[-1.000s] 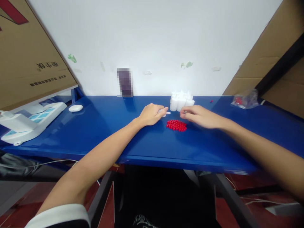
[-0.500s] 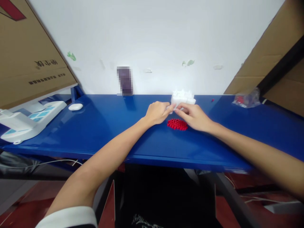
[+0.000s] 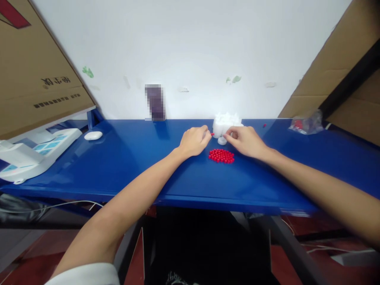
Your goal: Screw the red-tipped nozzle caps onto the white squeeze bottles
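My left hand is closed, thumb against curled fingers, and a small red bead shows at its fingertips. Opposite it, my right hand has thumb and forefinger pinched together; whatever lies between them is too small to make out. A white lumpy object with pointed tops stands just behind both hands, partly covered by the right one. A small round white piece sits between the hands in front of it. Closer to me, a flat cluster of red beads lies on the blue table.
A clear bag with something red inside lies at the back right, and a stray red bead is nearby. A pixelated phone-like object leans against the wall. At left are a white case and a power strip.
My hands have moved apart a little from where their fingertips nearly met. The red bead at my left fingertips and the round white piece between the hands now show.
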Tool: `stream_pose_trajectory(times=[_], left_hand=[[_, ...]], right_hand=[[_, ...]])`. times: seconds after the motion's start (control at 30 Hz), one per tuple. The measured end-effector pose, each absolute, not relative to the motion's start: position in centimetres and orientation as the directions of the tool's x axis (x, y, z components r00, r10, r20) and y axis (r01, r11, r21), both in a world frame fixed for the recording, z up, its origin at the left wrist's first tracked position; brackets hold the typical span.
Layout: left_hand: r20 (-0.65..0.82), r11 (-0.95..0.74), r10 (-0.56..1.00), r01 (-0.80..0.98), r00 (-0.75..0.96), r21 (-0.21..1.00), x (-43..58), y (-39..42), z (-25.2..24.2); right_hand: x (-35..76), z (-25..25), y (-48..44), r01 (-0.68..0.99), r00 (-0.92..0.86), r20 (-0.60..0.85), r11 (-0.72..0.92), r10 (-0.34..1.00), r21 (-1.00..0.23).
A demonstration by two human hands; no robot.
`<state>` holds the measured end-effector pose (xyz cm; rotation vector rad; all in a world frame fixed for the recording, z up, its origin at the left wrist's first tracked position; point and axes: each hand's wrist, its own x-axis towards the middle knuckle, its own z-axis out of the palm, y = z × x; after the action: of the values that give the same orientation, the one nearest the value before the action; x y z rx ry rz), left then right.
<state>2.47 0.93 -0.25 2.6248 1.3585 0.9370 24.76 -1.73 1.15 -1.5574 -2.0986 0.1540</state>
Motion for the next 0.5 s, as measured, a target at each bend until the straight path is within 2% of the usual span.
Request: stream_pose_trajectory(times=[0.1, 0.23, 0.37, 0.5], left_hand=[[0.516, -0.695, 0.682, 0.679, 0.519, 0.236, 3.0, 0.1, 0.1], [0.585, -0.779, 0.576, 0.601, 0.571, 0.181, 3.3, -1.0, 0.8], [0.636, -0.825, 0.503, 0.545, 0.585, 0.151, 3.4, -1.5, 1.2], [0.634, -0.856, 0.451, 0.506, 0.629, 0.107, 3.1, -1.1, 1.6]], right_hand=[[24.7, 1.2, -2.4, 0.765, -0.315, 0.447, 0.503, 0.837, -0.402], [24.5, 1.5, -4.0, 0.539, -0.524, 0.558, 0.757, 0.644, -0.369], [24.1, 2.0, -5.1, 0.521, -0.609, 0.592, 0.829, 0.528, -0.202], [23.8, 2.5, -5.4, 0.581, -0.648, 0.596, 0.814, 0.474, -0.016]])
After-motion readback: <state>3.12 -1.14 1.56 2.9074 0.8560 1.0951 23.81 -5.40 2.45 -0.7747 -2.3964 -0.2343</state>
